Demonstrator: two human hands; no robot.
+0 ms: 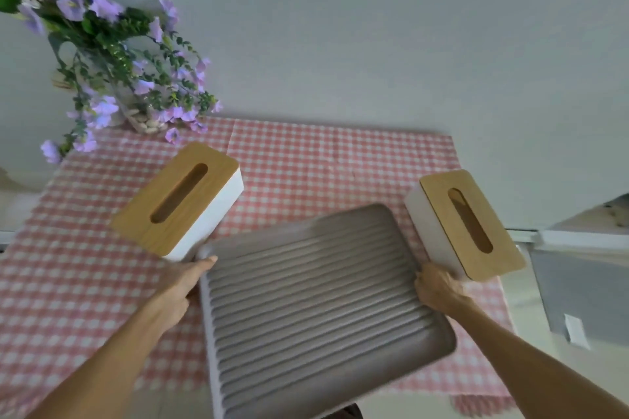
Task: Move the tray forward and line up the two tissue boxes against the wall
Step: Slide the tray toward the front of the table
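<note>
A grey ribbed tray (316,309) with a white rim lies slanted on the pink checked cloth, reaching past the table's near edge. My left hand (183,282) grips its left rim with the thumb on top. My right hand (439,289) grips its right rim. The left tissue box (177,197), white with a wooden slotted lid, stands angled just beyond my left hand. The right tissue box (466,224), of the same kind, stands angled just above my right hand, close to the tray's far right corner. Both boxes sit away from the wall.
A vase of purple flowers (112,61) stands at the back left against the pale wall (374,44). The pink checked cloth (323,163) covers the table. A grey bin (585,289) sits off the table's right edge.
</note>
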